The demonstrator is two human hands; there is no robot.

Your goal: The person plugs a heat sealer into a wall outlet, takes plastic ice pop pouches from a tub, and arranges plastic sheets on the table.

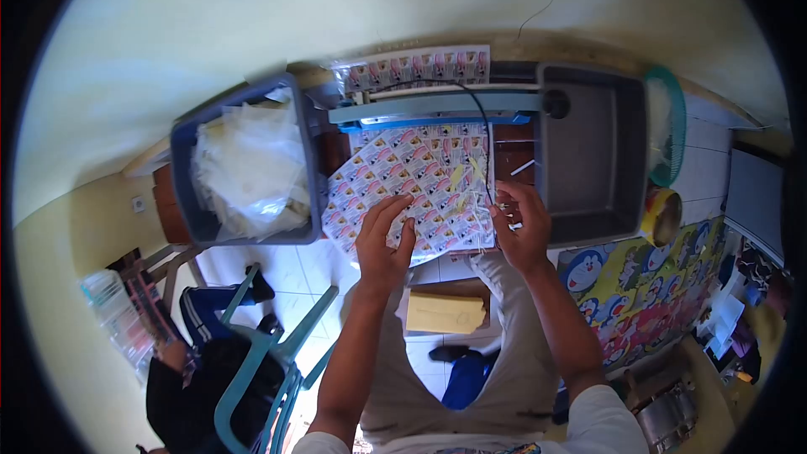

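Note:
My left hand [386, 231] hovers over the left part of a patterned printed sheet [403, 168], its fingers spread and holding nothing. Over the sheet's right edge is my right hand [519, 223], its fingers curled close to thin clear strips [481, 223]. Whether it grips any of them is too small to tell. Small yellow pieces [456, 176] lie on the sheet. Behind the sheet stands a long blue-grey bar device [437, 107] with a dark cable looping over it.
A grey bin [313, 160] at the left holds clear plastic bags. To the right stand a grey tub [593, 160] and a green basket [677, 130]. Yellow paper [445, 311] lies below, between my legs. A person [218, 370] sits at lower left beside a green chair [290, 353].

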